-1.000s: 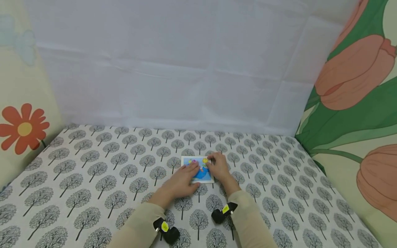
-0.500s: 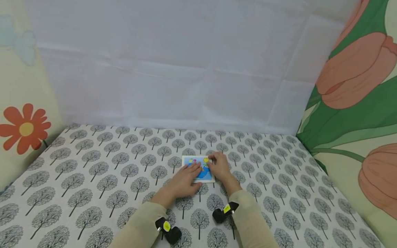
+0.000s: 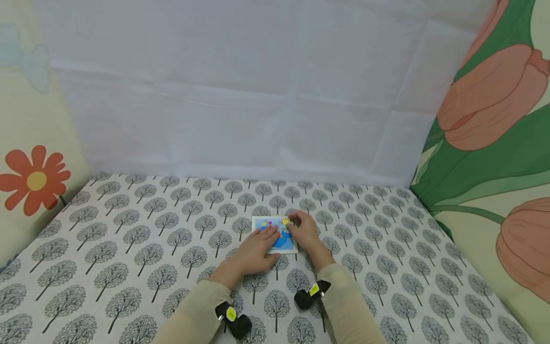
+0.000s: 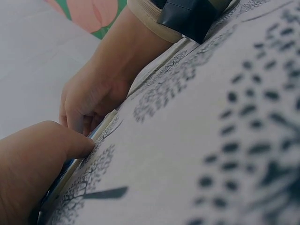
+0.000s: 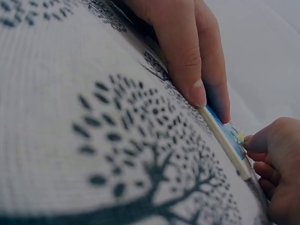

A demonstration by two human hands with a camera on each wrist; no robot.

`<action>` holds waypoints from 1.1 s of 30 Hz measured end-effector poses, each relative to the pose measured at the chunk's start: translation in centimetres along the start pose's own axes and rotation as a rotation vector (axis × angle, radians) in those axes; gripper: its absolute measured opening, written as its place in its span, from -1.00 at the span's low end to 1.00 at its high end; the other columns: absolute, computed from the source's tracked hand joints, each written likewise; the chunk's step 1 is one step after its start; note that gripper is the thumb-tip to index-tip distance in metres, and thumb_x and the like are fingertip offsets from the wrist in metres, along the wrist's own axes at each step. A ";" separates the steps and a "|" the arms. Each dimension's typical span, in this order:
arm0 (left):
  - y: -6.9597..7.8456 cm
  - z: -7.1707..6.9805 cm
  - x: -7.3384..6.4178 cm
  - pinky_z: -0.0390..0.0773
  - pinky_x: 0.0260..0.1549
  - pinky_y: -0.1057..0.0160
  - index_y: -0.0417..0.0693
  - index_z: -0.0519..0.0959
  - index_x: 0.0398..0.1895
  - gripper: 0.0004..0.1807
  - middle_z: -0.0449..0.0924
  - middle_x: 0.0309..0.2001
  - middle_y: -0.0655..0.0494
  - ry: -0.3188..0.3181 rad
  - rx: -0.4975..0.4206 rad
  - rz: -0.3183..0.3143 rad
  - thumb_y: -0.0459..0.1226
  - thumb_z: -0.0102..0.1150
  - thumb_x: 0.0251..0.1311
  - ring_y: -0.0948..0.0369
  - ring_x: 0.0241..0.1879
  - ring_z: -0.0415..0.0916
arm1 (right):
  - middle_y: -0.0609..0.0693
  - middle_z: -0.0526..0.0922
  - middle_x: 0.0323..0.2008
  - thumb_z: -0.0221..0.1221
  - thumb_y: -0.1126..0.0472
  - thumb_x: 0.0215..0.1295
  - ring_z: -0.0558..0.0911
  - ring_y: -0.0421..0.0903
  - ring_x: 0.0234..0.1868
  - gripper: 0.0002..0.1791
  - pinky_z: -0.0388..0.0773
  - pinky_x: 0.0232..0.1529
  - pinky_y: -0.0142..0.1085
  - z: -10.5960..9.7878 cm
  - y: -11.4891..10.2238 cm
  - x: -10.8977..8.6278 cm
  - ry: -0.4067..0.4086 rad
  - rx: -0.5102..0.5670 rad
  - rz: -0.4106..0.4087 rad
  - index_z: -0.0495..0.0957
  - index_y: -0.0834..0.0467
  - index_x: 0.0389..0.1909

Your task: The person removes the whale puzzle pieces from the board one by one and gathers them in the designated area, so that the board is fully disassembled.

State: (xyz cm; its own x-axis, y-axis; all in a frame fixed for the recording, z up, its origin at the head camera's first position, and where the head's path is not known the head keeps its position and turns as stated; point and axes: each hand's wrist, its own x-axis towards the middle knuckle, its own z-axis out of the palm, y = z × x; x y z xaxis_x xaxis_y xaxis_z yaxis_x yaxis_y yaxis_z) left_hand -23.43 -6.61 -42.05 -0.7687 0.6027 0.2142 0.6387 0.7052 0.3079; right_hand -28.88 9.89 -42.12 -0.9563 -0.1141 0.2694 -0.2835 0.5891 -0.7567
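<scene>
A small flat picture board [image 3: 281, 244], blue with a pale border, lies on the tree-print cloth. Yellow, sun-like art [image 3: 285, 221] shows at its far right corner, beside a pink spot. My left hand [image 3: 256, 251] rests across the board's left part with fingers extended, hiding much of the picture; its thumb [image 5: 198, 93] lies along the near edge. At the far right corner my right hand [image 3: 304, 231] has curled fingers, and its thumb and forefinger pinch at the board's edge by the yellow art. Whether a separate piece is between those fingertips cannot be made out.
The cloth with grey trees [image 3: 159, 282] covers the whole table. A white sheet [image 3: 240, 119] hangs behind it, and flower-printed panels [image 3: 485, 191] stand at both sides. Each sleeve carries a black wrist device [image 3: 234, 321] with a yellow tag.
Compared with a second ago, the left fingers have shifted slightly and uncover more of the pink spot. The right hand keeps its place at the corner.
</scene>
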 end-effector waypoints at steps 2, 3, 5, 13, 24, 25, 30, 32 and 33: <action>0.0 0.0 0.0 -0.04 0.13 0.01 -0.33 0.21 0.17 -0.39 0.10 0.22 -0.15 -0.001 -0.001 -0.002 -0.12 -0.07 0.12 0.00 0.21 -0.01 | 0.07 0.50 -0.35 0.14 0.40 0.01 0.43 -0.04 -0.31 -0.76 0.40 -0.23 -0.21 0.0 0.0 0.0 -0.003 0.016 -0.006 0.50 0.32 -0.23; 0.0 0.0 0.0 -0.04 0.13 0.01 -0.33 0.21 0.18 -0.39 0.10 0.22 -0.15 -0.002 0.001 -0.002 -0.12 -0.07 0.12 0.00 0.21 -0.01 | 0.07 0.50 -0.35 0.14 0.41 0.01 0.43 -0.04 -0.32 -0.75 0.40 -0.24 -0.21 0.0 0.1 0.0 -0.004 0.016 -0.012 0.50 0.34 -0.22; 0.0 0.1 0.0 -0.05 0.14 0.01 -0.32 0.21 0.18 -0.39 0.09 0.23 -0.15 -0.004 0.003 -0.002 -0.11 -0.08 0.13 0.01 0.22 -0.01 | 0.09 0.50 -0.35 0.13 0.41 0.02 0.44 -0.04 -0.32 -0.72 0.41 -0.25 -0.21 -0.1 0.1 0.0 -0.013 0.017 -0.021 0.50 0.35 -0.18; 0.1 -0.1 0.0 -0.05 0.14 0.01 -0.33 0.21 0.18 -0.39 0.09 0.23 -0.16 -0.005 -0.008 -0.008 -0.12 -0.07 0.13 0.00 0.22 -0.02 | 0.09 0.50 -0.31 0.14 0.38 0.05 0.44 -0.05 -0.32 -0.72 0.41 -0.26 -0.23 -0.4 0.1 0.0 -0.051 0.033 -0.022 0.52 0.30 -0.15; 0.1 -0.2 0.0 -0.04 0.13 0.00 -0.33 0.22 0.17 -0.39 0.10 0.22 -0.15 0.002 -0.014 -0.004 -0.11 -0.06 0.12 -0.01 0.21 -0.01 | 0.03 0.51 -0.38 0.15 0.41 0.02 0.44 -0.10 -0.37 -0.68 0.42 -0.34 -0.29 -0.9 0.2 0.1 -0.120 0.067 -0.001 0.51 0.25 -0.13; 0.1 -0.1 0.0 -0.04 0.13 0.00 -0.33 0.22 0.17 -0.39 0.10 0.22 -0.15 0.002 -0.015 -0.004 -0.11 -0.07 0.12 0.00 0.21 -0.01 | 0.03 0.51 -0.38 0.15 0.41 0.01 0.45 -0.10 -0.37 -0.67 0.42 -0.34 -0.29 -1.0 0.2 0.1 -0.123 0.064 0.002 0.51 0.25 -0.12; 0.1 0.0 0.0 -0.04 0.13 0.00 -0.33 0.22 0.17 -0.39 0.10 0.22 -0.15 0.005 -0.024 -0.006 -0.12 -0.06 0.12 0.00 0.21 -0.01 | 0.04 0.52 -0.37 0.15 0.41 0.02 0.46 -0.10 -0.36 -0.65 0.42 -0.34 -0.30 -1.0 0.2 0.2 -0.132 0.038 0.002 0.50 0.26 -0.09; 0.0 0.0 0.0 -0.04 0.13 0.01 -0.33 0.22 0.17 -0.39 0.10 0.22 -0.15 0.006 -0.024 -0.006 -0.12 -0.06 0.11 0.00 0.21 -0.01 | 0.04 0.52 -0.37 0.15 0.41 0.02 0.46 -0.09 -0.35 -0.65 0.43 -0.33 -0.30 -0.9 0.3 0.2 -0.130 0.033 -0.002 0.50 0.27 -0.09; 0.0 0.0 0.0 -0.05 0.13 0.01 -0.33 0.22 0.17 -0.39 0.10 0.22 -0.15 0.007 -0.025 -0.005 -0.12 -0.06 0.11 0.00 0.21 -0.01 | 0.04 0.52 -0.37 0.15 0.41 0.02 0.46 -0.09 -0.36 -0.65 0.43 -0.34 -0.30 -0.9 0.3 0.2 -0.131 0.035 -0.004 0.49 0.28 -0.09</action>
State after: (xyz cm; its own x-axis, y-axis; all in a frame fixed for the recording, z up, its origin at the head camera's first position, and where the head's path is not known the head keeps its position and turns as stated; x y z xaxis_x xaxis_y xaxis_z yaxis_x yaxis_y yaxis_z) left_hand -23.40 -6.60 -42.09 -0.7725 0.5963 0.2186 0.6335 0.6988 0.3322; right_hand -29.07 10.80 -41.77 -0.9558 -0.2210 0.1938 -0.2870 0.5601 -0.7771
